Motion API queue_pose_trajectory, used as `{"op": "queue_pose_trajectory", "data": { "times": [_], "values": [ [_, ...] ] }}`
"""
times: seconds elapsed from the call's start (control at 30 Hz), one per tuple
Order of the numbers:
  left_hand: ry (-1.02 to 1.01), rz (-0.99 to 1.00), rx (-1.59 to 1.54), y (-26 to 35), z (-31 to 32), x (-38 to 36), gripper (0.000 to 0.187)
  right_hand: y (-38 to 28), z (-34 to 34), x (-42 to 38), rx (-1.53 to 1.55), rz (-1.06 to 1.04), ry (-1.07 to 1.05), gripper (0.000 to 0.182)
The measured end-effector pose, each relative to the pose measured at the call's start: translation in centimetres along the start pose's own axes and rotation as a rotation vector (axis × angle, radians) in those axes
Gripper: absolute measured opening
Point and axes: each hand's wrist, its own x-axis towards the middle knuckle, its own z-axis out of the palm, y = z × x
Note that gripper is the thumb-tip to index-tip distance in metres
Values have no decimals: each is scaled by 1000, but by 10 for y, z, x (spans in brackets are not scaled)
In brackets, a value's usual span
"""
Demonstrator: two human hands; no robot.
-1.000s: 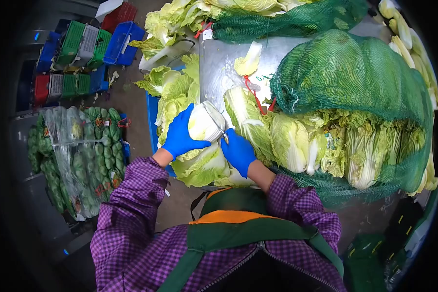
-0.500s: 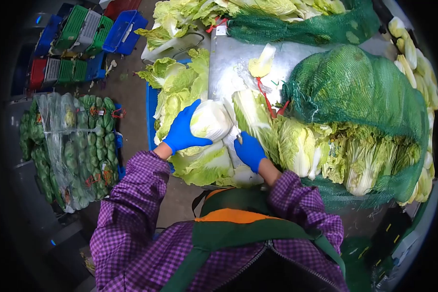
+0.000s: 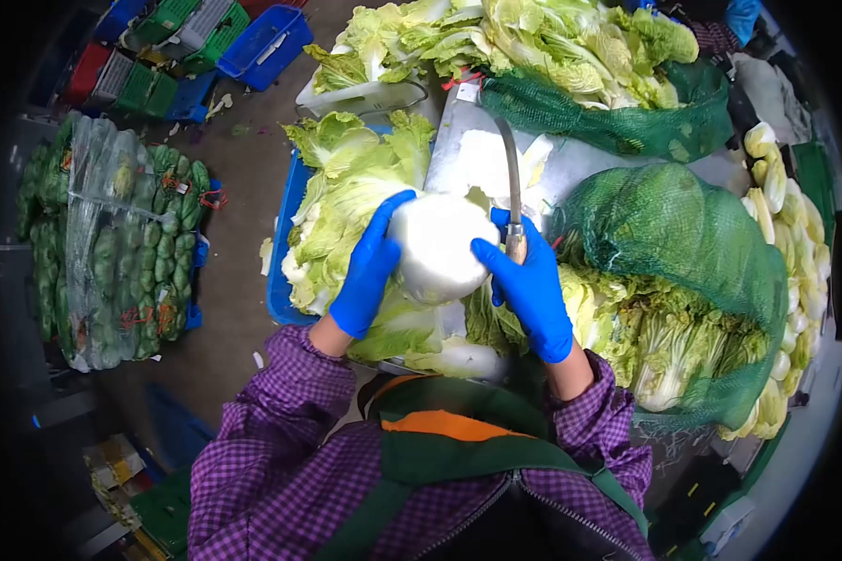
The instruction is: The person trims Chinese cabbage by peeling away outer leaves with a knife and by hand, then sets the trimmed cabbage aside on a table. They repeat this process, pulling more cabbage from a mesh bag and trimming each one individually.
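Cabbage point(image 3: 442, 248), pale and rounded, is between the two gloved hands in my head view, in front of the loose leaves point(image 3: 346, 201) and the metal table point(image 3: 454, 150). I see the left hand point(image 3: 365, 280) cupped on its left side, thumb parted from the fingers, while the right hand point(image 3: 533, 294) touches its right side with the thumb and grips the handle of a curved knife point(image 3: 514, 178), blade pointing away from the wearer.
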Motion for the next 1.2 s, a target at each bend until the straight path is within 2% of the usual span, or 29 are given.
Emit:
{"op": "queue_pose_trajectory", "data": {
  "times": [0.03,0.07,0.1,0.17,0.23,0.27,0.3,0.37,0.4,0.43,0.5,0.53,0.57,0.63,0.7,0.77,0.83,0.87,0.9,0.97,1.03,1.1,1.17,1.2],
  "values": [
    [56,-170,-150,0,9,3,70,12,-3,2,-102,-28,-7,51],
    [35,-139,3,-19,14,-1,54,40,-6,9,-148,-104,-32,50],
    [5,-132,48,-38,12,-6,55,61,-10,14,-191,-181,-60,49],
    [-79,-121,-86,-37,-1,-7,55,62,-24,11,-51,95,-49,44],
    [-122,-191,-138,-25,-3,-8,57,79,-37,19,-96,55,-86,43],
    [-161,-157,-91,-28,-6,-6,59,86,-43,22,-137,77,-90,46],
    [-157,-141,-93,-28,-5,-1,59,73,-43,26,-145,62,-92,46],
    [-130,-110,-37,-31,0,-3,62,40,-39,22,-300,-185,-118,52],
    [-138,-216,-112,-18,6,-3,67,32,-33,24,-403,-221,-88,54],
    [-142,-212,-119,-25,10,-4,67,30,-26,36,-410,-222,-83,54],
    [-202,-56,238,-42,19,-9,74,31,-12,67,-553,-347,-194,51],
    [-254,129,235,-41,25,-5,81,29,-10,83,-688,-299,-126,50],
    [-304,99,337,-31,28,-10,82,31,-8,97,-819,-245,-56,49],
    [-274,235,479,-36,37,-17,82,31,-13,105,-760,-242,-73,50],
    [-236,251,442,-42,39,-19,80,22,-31,95,-286,-167,-253,51],
    [-219,202,356,-43,35,-10,80,2,-46,69,-418,-354,-538,59],
    [-215,96,144,-43,33,5,74,11,-48,61,-607,-300,-567,57],
    [-233,63,68,-43,29,10,72,16,-46,60,-449,-73,-507,52],
    [-251,31,-5,-43,23,13,70,13,-44,61,-393,11,-433,48],
    [-291,-8,54,-42,11,13,70,9,-36,63,-392,-36,-421,45],
    [-299,-55,-83,-44,1,11,72,13,-27,71,-444,-42,-385,43],
    [-277,-19,-70,-48,-5,1,73,25,-17,81,-503,-56,-351,42],
    [-95,140,205,-48,-7,-16,68,53,-7,95,-799,-254,-33,42],
    [-100,232,409,-34,-4,-25,66,60,-5,103,-699,-262,10,43]
  ]
}}
